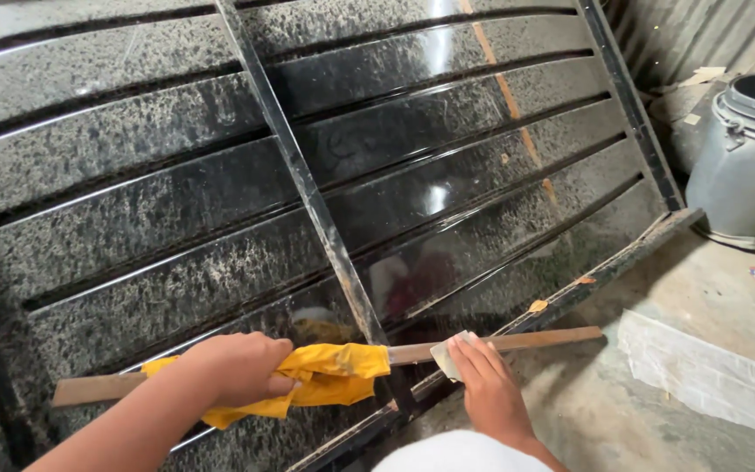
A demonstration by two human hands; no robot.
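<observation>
2 hands (238, 371) (487, 389) grip stick (517, 339) along gate's (447, 175) bottom edge.

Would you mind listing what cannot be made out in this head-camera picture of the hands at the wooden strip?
- Head view: the wooden strip is hidden in its middle by the yellow cloth and the left hand.
- The small pale piece under the right hand: its fingers partly cover it, so its kind is unclear.
- The grey drum is cut off by the right edge.
- The black panel runs past the top and left edges.
</observation>
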